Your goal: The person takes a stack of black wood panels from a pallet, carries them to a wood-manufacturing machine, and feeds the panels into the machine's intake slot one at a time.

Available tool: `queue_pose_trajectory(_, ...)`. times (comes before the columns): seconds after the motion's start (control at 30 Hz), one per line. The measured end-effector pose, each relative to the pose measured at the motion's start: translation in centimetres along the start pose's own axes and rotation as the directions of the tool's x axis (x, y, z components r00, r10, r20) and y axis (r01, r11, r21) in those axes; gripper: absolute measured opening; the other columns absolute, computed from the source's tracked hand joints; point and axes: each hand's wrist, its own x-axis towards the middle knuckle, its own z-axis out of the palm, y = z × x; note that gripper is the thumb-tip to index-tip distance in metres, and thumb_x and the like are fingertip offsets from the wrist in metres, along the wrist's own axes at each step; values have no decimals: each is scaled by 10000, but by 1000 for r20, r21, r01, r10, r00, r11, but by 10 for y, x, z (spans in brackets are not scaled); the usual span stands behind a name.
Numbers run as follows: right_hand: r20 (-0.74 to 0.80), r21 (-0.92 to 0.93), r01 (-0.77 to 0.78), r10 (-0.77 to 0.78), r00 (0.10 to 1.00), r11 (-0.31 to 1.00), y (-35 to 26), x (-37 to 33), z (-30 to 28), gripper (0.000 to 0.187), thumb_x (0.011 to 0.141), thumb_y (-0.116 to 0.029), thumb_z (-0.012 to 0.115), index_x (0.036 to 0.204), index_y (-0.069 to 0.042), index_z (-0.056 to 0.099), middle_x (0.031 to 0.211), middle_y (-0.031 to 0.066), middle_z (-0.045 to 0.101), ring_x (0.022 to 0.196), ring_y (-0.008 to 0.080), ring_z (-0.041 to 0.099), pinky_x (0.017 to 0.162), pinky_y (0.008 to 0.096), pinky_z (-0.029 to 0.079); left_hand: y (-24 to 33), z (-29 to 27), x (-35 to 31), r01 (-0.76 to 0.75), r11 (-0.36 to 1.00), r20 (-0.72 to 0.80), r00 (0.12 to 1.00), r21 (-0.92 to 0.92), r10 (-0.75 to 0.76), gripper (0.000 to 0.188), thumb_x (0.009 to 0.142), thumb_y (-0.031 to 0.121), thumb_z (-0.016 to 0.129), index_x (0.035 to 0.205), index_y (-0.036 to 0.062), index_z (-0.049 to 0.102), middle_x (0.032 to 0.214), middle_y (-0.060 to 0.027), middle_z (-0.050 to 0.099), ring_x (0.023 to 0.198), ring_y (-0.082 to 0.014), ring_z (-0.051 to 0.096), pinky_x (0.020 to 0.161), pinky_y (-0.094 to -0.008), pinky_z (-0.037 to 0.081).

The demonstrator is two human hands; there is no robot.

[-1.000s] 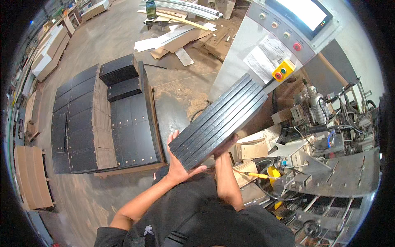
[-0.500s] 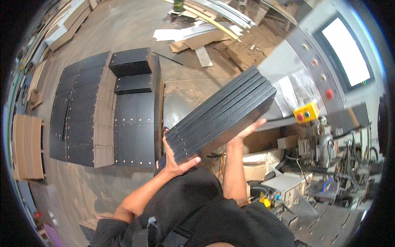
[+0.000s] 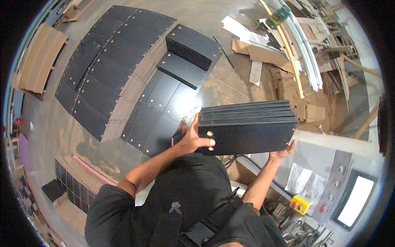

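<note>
Between both hands I carry a stack of black panels point(image 3: 251, 133), held on edge with their thin edges facing up. My left hand point(image 3: 194, 139) grips the left end, its thumb on the broad front face beside two round brass-coloured fittings. At the lower right corner, my right hand point(image 3: 283, 151) supports the stack, its fingers partly hidden underneath. To the left lie large piles of similar black panels point(image 3: 123, 53) with round fittings. On the nearer pile point(image 3: 160, 92), a shorter stack of panels point(image 3: 193, 45) stands at the far end.
A grey machine cabinet with a lit screen point(image 3: 357, 201) and a yellow button box point(image 3: 300, 205) stands at the lower right. Cardboard scraps point(image 3: 263, 55) and long white strips point(image 3: 302, 45) lie at the far right. Another panel pile point(image 3: 74, 181) sits at the lower left.
My body has turned left, so the machine has shifted lower right and the piles higher in view. The held stack has swung from slanted to nearly level, its broad face now showing.
</note>
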Motion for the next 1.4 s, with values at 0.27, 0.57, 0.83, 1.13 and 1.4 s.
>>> queue_pose_trajectory(0.27, -446, -553, -583, 379, 811, 596, 87, 80, 25, 760, 847, -547, 706, 1420, -95, 495, 1382, 79, 563, 1245, 268, 539, 1007, 453, 469, -26, -94, 72, 178, 974, -209, 956, -137, -204, 789, 790, 193, 636, 1475, -17, 306, 1369, -160, 474, 1287, -278, 449, 1112, -404, 340)
queue_pose_trajectory(0.57, -377, -426, -792, 710, 594, 437, 185, 140, 25, 716, 870, -452, 709, 1442, -104, 456, 1396, 98, 551, 1261, 284, 527, 1049, 469, 440, -30, -183, 140, 345, 936, -293, 890, -68, -349, 953, 743, 325, 720, 1505, -10, 256, 1432, -232, 385, 1309, -320, 419, 1058, -412, 398)
queue_pose_trajectory(0.83, -414, -181, -914, 815, 405, 363, 248, 198, 32, 614, 870, -260, 735, 1402, -80, 487, 1364, 106, 566, 1244, 320, 521, 1083, 508, 392, -56, -263, 243, 608, 736, -468, 765, 298, -443, 1154, 650, 450, 728, 1555, -30, 197, 1615, -258, 156, 1497, -374, 162, 1179, -486, 218)
queue_pose_trajectory(1.13, -270, 44, -925, 896, 353, 378, 336, 245, -40, 455, 900, -204, 687, 1320, -81, 561, 1269, 106, 632, 1165, 311, 586, 1014, 471, 457, -68, -315, 321, 685, 544, -566, 720, 485, -401, 916, 717, 303, 736, 1500, 4, 368, 1389, -233, 513, 1096, -289, 593, 807, -394, 533)
queue_pose_trajectory(1.4, -215, 142, -953, 948, 234, 267, 370, 281, -3, 517, 930, -323, 647, 1350, -44, 533, 1275, 105, 634, 1146, 303, 598, 1015, 449, 466, -55, -302, 313, 551, 717, -890, 397, 426, 224, 759, 788, 297, 767, 1400, -29, 457, 1384, -232, 528, 1270, -358, 517, 1091, -401, 393)
